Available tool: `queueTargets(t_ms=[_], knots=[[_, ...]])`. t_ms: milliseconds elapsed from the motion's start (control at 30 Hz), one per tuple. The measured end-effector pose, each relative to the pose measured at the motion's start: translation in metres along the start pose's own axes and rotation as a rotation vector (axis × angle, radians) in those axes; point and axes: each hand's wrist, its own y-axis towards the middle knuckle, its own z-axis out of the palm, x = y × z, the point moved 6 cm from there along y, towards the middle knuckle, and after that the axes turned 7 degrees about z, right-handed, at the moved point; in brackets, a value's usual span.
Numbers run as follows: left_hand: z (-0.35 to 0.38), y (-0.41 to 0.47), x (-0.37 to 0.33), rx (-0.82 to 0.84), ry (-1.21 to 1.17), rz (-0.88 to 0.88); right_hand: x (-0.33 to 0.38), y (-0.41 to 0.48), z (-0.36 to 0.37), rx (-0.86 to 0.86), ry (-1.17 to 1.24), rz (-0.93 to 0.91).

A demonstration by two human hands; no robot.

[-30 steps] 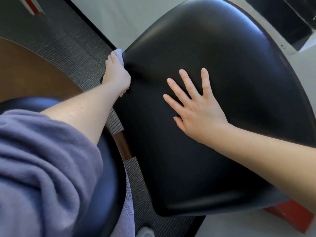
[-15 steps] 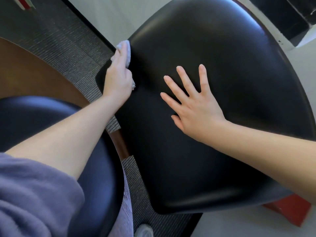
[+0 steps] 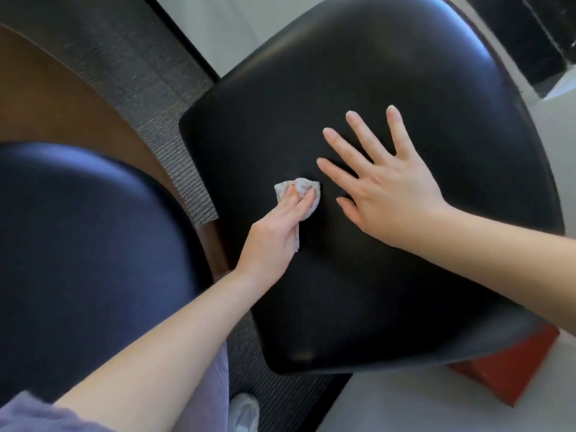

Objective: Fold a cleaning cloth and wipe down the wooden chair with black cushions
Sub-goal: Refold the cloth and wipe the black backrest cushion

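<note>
The chair's big black cushion (image 3: 389, 67) fills the middle of the head view, glossy and tilted. My left hand (image 3: 274, 235) holds a small crumpled white cleaning cloth (image 3: 307, 186) and presses it against the cushion's left-centre; the cloth bunches around my fingertips and trails under my palm. My right hand (image 3: 383, 194) lies flat on the cushion just right of the cloth, fingers spread and straight, holding nothing. A curved piece of the brown wooden frame (image 3: 46, 98) shows at the left.
A second rounded black cushion (image 3: 78, 244) sits at the lower left, close under my left arm. Grey ribbed carpet (image 3: 131, 51) runs between the two cushions. An orange-red block (image 3: 498, 372) lies under the big cushion's lower right. My light shoe (image 3: 244, 413) is at the bottom.
My left hand has carried the cloth from the cushion's upper left edge down and right onto its face, near my right hand. The right hand has stayed flat in place.
</note>
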Motion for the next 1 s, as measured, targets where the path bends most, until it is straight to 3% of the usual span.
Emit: queueTargets(t_ms=[567, 767, 1000], knots=[[0.065, -0.114, -0.073, 0.108, -0.134, -0.007, 0.012, -0.105, 0.002, 0.011, 0.089, -0.031], [0.06, -0.131, -0.093, -0.027, -0.079, -0.017, 0.025, -0.143, 0.001, -0.064, 0.198, 0.01], [0.07, -0.146, -0.112, -0.081, 0.017, -0.192, 0.03, -0.189, -0.001, -0.143, 0.297, 0.074]])
